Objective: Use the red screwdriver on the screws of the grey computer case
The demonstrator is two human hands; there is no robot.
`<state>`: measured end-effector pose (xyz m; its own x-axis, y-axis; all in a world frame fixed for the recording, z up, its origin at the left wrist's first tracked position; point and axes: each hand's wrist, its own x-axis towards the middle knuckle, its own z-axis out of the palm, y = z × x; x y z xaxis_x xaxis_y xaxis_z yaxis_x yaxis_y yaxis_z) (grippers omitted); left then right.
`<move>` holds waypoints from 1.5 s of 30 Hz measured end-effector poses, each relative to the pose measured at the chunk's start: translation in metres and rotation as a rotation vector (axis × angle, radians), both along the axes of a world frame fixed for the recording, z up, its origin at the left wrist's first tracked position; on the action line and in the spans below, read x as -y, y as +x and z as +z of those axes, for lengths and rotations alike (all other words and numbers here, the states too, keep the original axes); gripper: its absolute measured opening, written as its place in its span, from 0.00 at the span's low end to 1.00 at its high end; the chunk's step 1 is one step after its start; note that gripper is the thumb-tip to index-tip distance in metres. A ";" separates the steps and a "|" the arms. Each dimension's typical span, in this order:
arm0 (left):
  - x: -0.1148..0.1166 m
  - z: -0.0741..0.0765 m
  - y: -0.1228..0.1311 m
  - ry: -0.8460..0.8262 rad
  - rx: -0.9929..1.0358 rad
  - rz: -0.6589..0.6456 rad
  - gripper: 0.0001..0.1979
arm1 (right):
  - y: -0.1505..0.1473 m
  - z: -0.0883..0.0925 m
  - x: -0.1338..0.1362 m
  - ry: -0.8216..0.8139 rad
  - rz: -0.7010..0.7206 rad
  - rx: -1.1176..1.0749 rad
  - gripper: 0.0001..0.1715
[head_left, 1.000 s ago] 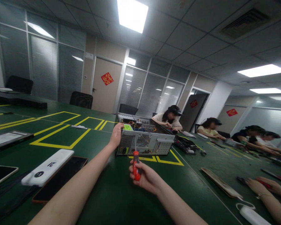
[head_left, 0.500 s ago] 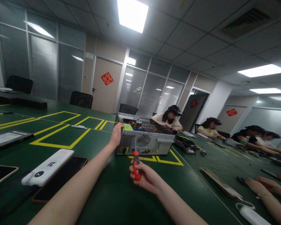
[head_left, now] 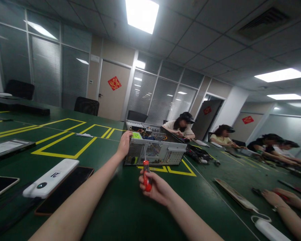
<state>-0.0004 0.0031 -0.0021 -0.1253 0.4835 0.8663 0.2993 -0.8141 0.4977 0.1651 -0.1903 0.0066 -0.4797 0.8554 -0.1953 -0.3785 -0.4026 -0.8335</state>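
Right hand [head_left: 155, 188] forward, around screwdriver [head_left: 146, 179]

Office room, glass partitions [head_left: 150, 90], ceiling panel lights [head_left: 142, 15]

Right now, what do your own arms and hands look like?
Left hand and right hand ungloved. Left forearm and right forearm bare: no sleeves, watch, bracelet or cables visible. Rings on the fingers: too small to tell.

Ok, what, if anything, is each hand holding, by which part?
The right hand holds a screwdriver by its handle; the left hand touches the computer case at its upper left corner, grip unclear.
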 end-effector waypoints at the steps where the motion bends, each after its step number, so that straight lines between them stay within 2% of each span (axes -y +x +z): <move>1: 0.000 0.000 0.000 -0.001 -0.005 0.000 0.22 | 0.000 0.000 0.000 -0.003 -0.001 -0.005 0.17; 4: 0.001 0.001 0.000 0.002 -0.014 -0.004 0.22 | -0.001 0.002 0.000 -0.020 0.000 -0.046 0.18; 8: 0.002 0.002 0.000 0.016 -0.003 -0.002 0.21 | -0.001 0.008 0.003 -0.056 0.028 -0.121 0.25; 12: 0.002 0.002 0.000 0.014 0.001 -0.003 0.21 | -0.005 0.013 0.007 -0.029 0.020 -0.097 0.26; 17: 0.002 0.001 0.000 0.010 -0.005 0.001 0.21 | -0.009 0.012 0.009 0.035 -0.046 -0.029 0.22; 21: 0.001 0.001 -0.001 0.013 -0.013 -0.002 0.22 | -0.007 0.011 0.007 -0.014 -0.099 -0.085 0.15; 25: 0.001 0.001 -0.001 0.017 -0.002 -0.009 0.22 | -0.003 0.010 0.004 -0.103 -0.083 -0.078 0.13; 29: 0.001 0.001 0.000 0.019 -0.006 -0.013 0.23 | -0.002 0.009 0.003 -0.054 -0.047 -0.083 0.13; 34: 0.001 0.001 0.000 0.013 0.004 -0.011 0.22 | -0.004 0.012 0.007 -0.062 -0.029 -0.118 0.15; 39: 0.001 0.001 -0.001 0.021 0.007 -0.018 0.22 | -0.006 0.014 0.008 -0.093 -0.003 -0.124 0.23; 45: 0.000 0.001 -0.001 0.024 0.008 -0.019 0.21 | -0.008 0.013 0.008 0.030 -0.025 -0.043 0.25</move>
